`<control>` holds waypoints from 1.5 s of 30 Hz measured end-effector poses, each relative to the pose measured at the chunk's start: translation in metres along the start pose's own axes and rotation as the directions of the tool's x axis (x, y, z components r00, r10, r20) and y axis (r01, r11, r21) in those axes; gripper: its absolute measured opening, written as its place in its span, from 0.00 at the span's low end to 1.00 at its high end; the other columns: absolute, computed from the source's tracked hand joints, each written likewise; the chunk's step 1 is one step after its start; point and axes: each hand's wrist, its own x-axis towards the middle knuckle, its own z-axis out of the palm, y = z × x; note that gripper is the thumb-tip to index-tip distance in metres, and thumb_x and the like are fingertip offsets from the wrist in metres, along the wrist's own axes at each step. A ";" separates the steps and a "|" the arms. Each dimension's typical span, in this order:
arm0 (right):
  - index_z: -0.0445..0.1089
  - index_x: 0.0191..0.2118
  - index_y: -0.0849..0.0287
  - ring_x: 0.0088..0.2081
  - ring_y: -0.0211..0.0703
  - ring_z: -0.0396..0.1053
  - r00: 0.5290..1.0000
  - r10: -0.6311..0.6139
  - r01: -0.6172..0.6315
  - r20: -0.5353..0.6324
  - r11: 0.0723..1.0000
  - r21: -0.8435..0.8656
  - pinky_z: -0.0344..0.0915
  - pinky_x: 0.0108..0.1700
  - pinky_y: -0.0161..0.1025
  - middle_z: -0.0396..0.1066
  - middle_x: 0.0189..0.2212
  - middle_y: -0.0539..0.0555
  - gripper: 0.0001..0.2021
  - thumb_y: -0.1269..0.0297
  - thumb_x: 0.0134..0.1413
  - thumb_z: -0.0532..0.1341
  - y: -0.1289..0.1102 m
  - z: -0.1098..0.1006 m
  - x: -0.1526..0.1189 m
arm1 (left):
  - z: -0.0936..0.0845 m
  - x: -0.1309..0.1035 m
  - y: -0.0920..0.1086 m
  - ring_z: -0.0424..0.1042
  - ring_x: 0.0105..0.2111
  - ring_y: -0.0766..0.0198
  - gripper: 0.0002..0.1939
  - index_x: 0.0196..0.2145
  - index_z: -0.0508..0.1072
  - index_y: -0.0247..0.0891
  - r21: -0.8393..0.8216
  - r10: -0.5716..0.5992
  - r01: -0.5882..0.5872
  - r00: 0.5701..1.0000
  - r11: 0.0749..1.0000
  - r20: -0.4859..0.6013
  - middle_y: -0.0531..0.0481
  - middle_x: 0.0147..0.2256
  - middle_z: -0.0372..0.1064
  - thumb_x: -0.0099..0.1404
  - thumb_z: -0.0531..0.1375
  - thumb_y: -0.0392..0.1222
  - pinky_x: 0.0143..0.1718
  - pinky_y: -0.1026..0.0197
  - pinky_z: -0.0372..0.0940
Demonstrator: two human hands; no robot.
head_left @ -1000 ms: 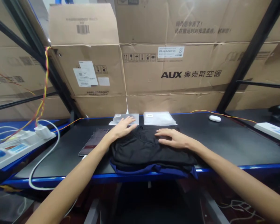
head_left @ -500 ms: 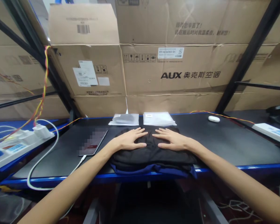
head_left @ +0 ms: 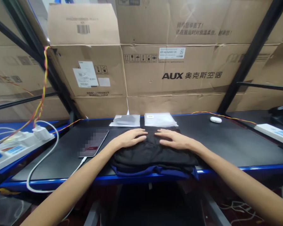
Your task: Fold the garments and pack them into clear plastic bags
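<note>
A folded black cloth garment (head_left: 153, 157) lies at the front edge of the table, on top of a dark blue cloth (head_left: 153, 171) that shows beneath it. My left hand (head_left: 130, 137) rests on the upper left of the black cloth, fingers stretched out toward the middle. On the upper right lies my right hand (head_left: 174, 139), its fingers also stretched and pointing inward. Neither hand grips anything. Just behind the cloth sit two flat packets in translucent plastic, a left packet (head_left: 124, 120) and a right packet (head_left: 160, 119).
A phone (head_left: 94, 144) on a white charging cable lies left of the cloth. Power strips stand at the left (head_left: 16, 147) and right (head_left: 274, 133). A small white case (head_left: 215, 120) sits toward the back right. Cardboard (head_left: 169, 84) walls the rear, between black posts.
Both thumbs have moved up closer to the fingers. The hands stay on the black cloth, which has hardly shifted.
</note>
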 end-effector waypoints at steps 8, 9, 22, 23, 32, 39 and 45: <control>0.78 0.40 0.57 0.51 0.56 0.72 0.925 0.055 -0.144 -0.376 0.966 -0.214 0.66 0.56 0.51 0.77 0.47 0.60 0.11 0.62 0.59 0.59 0.037 -0.012 0.001 | 0.006 0.015 -0.015 0.65 0.59 0.53 0.21 0.53 0.75 0.36 0.084 -0.068 0.084 0.981 0.993 -0.179 0.41 0.60 0.64 0.74 0.49 0.48 0.61 0.52 0.60; 0.78 0.39 0.57 0.50 0.56 0.72 0.931 0.072 -0.169 -0.358 0.954 -0.248 0.67 0.55 0.51 0.77 0.47 0.60 0.09 0.63 0.58 0.60 0.041 -0.013 0.001 | 0.006 0.015 -0.016 0.66 0.59 0.53 0.21 0.52 0.76 0.36 0.071 -0.075 0.088 0.982 0.994 -0.173 0.41 0.60 0.65 0.73 0.49 0.48 0.61 0.52 0.60; 0.73 0.35 0.56 0.38 0.48 0.74 0.934 0.090 -0.117 -0.346 0.991 -0.059 0.68 0.44 0.43 0.78 0.35 0.54 0.07 0.69 0.50 0.59 0.038 -0.016 -0.003 | 0.012 0.025 -0.024 0.75 0.35 0.61 0.08 0.38 0.78 0.37 -0.240 -0.213 0.125 0.898 0.963 -0.386 0.50 0.35 0.78 0.60 0.63 0.40 0.41 0.60 0.69; 0.73 0.36 0.56 0.37 0.47 0.74 0.932 0.090 -0.111 -0.350 0.993 -0.038 0.68 0.44 0.42 0.78 0.35 0.53 0.07 0.68 0.50 0.59 0.038 -0.017 -0.004 | 0.013 0.026 -0.024 0.75 0.34 0.61 0.09 0.39 0.78 0.37 -0.236 -0.209 0.124 0.900 0.964 -0.382 0.50 0.35 0.77 0.60 0.63 0.38 0.41 0.60 0.69; 0.75 0.42 0.55 0.42 0.49 0.77 0.941 0.102 -0.069 -0.323 0.991 0.114 0.70 0.48 0.44 0.80 0.38 0.53 0.12 0.65 0.51 0.58 0.032 -0.027 -0.015 | -0.013 0.007 0.001 0.74 0.40 0.62 0.09 0.35 0.79 0.39 -0.088 0.075 -0.122 0.907 0.989 -0.414 0.48 0.40 0.75 0.62 0.58 0.35 0.46 0.61 0.67; 0.79 0.42 0.54 0.43 0.51 0.78 0.980 0.086 -0.078 -0.179 0.996 0.052 0.70 0.50 0.44 0.81 0.40 0.52 0.12 0.60 0.54 0.62 0.011 -0.028 -0.029 | -0.025 -0.007 0.008 0.76 0.38 0.62 0.10 0.35 0.80 0.39 -0.083 0.147 -0.166 0.970 0.983 -0.192 0.50 0.37 0.78 0.59 0.59 0.32 0.44 0.62 0.67; 0.81 0.40 0.54 0.49 0.55 0.75 0.986 0.097 -0.085 -0.138 0.992 0.096 0.70 0.54 0.45 0.79 0.44 0.53 0.13 0.54 0.56 0.62 0.005 -0.020 -0.042 | -0.025 -0.006 0.013 0.76 0.36 0.62 0.09 0.32 0.81 0.38 -0.085 0.132 -0.138 0.989 0.987 -0.068 0.49 0.37 0.78 0.58 0.60 0.32 0.44 0.63 0.66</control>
